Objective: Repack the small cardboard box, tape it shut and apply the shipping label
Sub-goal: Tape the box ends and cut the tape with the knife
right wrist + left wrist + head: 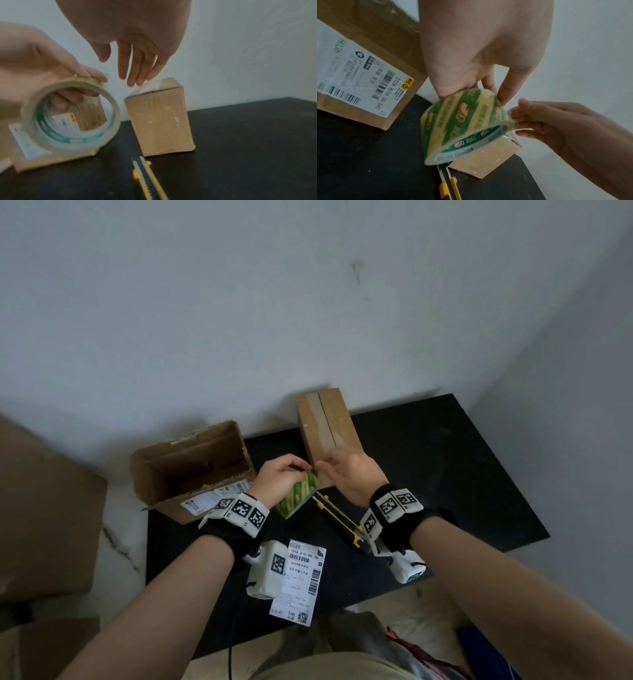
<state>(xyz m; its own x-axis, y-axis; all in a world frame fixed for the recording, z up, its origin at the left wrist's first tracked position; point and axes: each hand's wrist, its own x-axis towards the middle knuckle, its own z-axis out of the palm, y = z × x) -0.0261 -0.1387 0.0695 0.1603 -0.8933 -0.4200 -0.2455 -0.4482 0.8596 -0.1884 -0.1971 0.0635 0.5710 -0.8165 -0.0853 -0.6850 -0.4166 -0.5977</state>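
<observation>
Green tape roll [464,121] above table edge [527,542]

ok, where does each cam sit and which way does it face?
Head: on the head, looking down at the black table; both forearms and hands show.
Left wrist: along the left hand to the tape roll it holds; right hand enters.
Right wrist: along the right hand toward the small box.
Shared: tape roll, yellow knife.

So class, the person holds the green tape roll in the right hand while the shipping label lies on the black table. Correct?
Not quite: the left hand holds the green tape roll, as the head view shows. The shipping label does lie on the black table.
</observation>
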